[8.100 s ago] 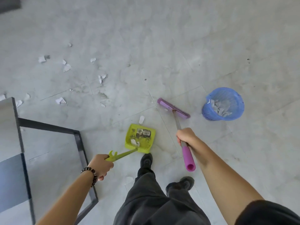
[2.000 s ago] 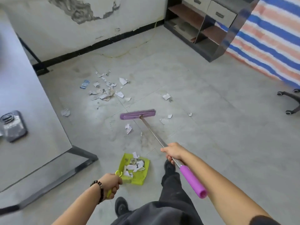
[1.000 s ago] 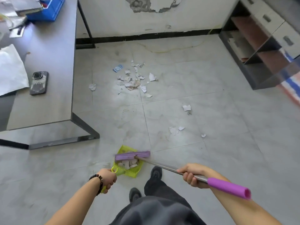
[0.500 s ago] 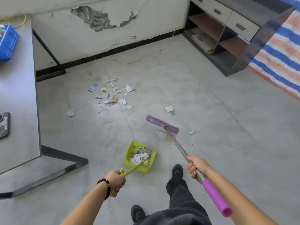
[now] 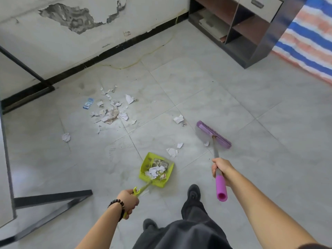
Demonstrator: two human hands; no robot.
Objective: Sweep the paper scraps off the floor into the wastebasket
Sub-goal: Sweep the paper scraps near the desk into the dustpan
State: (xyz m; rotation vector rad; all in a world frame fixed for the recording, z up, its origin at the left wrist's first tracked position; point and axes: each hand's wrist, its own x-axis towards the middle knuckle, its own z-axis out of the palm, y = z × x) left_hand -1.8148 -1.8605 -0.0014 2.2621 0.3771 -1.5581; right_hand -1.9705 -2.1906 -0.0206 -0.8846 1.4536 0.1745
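Note:
My left hand (image 5: 128, 199) grips the handle of a lime-green dustpan (image 5: 156, 170) that rests on the floor and holds several paper scraps. My right hand (image 5: 221, 167) grips the metal shaft of a purple broom; its head (image 5: 213, 134) lies on the floor to the right of and beyond the dustpan. Two white scraps (image 5: 172, 151) lie just past the dustpan's mouth, and a small one (image 5: 207, 143) sits by the broom head. A larger heap of scraps (image 5: 110, 112) lies further off to the left. The wastebasket is out of view.
A grey table (image 5: 5, 177) with a black metal frame (image 5: 52, 197) stands at the left. A dark shelf unit (image 5: 239, 31) and a striped tarp (image 5: 305, 38) are at the back right. The peeling wall runs along the back. My legs and shoes (image 5: 194, 192) are below the dustpan.
The broom head has swung out to the right, away from the dustpan. The dustpan has stayed about where it was, scraps inside.

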